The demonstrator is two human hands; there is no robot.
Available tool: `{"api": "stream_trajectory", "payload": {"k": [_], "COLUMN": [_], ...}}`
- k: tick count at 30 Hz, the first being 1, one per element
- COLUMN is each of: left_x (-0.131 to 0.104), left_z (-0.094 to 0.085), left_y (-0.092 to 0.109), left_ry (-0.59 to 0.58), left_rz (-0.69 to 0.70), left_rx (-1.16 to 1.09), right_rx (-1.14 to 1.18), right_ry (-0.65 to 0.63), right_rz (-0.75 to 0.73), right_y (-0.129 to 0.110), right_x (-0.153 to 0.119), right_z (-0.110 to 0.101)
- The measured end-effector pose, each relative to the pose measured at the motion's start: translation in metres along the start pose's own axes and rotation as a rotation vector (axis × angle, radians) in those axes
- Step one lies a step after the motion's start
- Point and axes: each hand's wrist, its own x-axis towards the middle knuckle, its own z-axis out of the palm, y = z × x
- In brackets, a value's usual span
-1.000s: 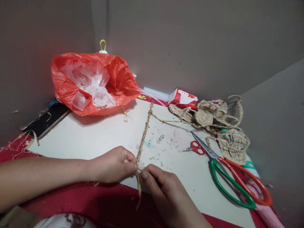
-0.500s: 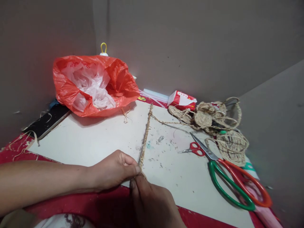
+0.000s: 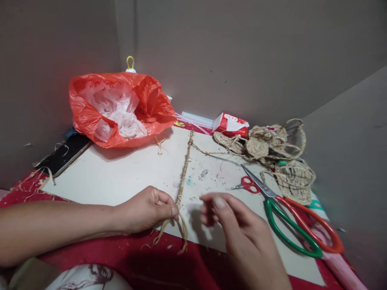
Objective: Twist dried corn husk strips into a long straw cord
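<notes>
A thin straw braid [image 3: 184,173] runs up the white board from my left hand [image 3: 152,209], which pinches its near end between thumb and fingers. Loose straw strands [image 3: 183,231] hang below that pinch over the board's front edge. My right hand [image 3: 242,229] is raised over the board to the right of the braid, apart from it, with its thumb and fingers spread and nothing between them. From the braid's far end a thin cord [image 3: 211,152] leads right to a pile of woven straw pieces [image 3: 258,147].
Large scissors [image 3: 292,219] with green and orange handles and small red scissors [image 3: 249,185] lie at the right. An orange plastic bag [image 3: 154,108], a tissue pack [image 3: 231,124] and a black phone [image 3: 65,156] sit farther back, near grey walls.
My right hand has let go of the straw at the braid's near end and moved right, opening. The loose strands have come into view. My left hand still pinches the braid.
</notes>
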Motion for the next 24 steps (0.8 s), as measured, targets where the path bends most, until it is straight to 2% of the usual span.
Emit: {"api": "stream_trajectory", "payload": {"k": [1,6,10,12,16,21,24], "left_x": [0.0,0.0,0.001,0.001,0.0,-0.002,-0.003], "left_z": [0.0,0.003,0.003,0.002,0.0,-0.002,-0.005], "left_y": [0.0,0.001,0.002,0.002,0.006,0.01,0.011], "left_ry": [-0.006,-0.138,-0.046,-0.068,-0.141,-0.188,-0.187], "left_rz": [0.01,0.083,-0.006,-0.029,-0.043,-0.066,-0.027], "left_rx": [-0.003,-0.004,0.074,0.102,0.11,0.083,0.154], "right_rx": [0.069,0.16,0.13,0.097,0.134,0.148,0.191], "right_ry": [0.032,-0.294,-0.316,-0.356,-0.418,-0.412,-0.429], "right_rz": [0.06,0.185,0.091,0.067,0.113,0.169,0.216], "right_y": [-0.002,0.0,0.006,0.007,0.009,0.009,0.009], "right_x": [0.005,0.019,0.019,0.02,0.022,0.023,0.023], "right_z": [0.002,0.025,0.026,0.023,0.021,0.019,0.016]}}
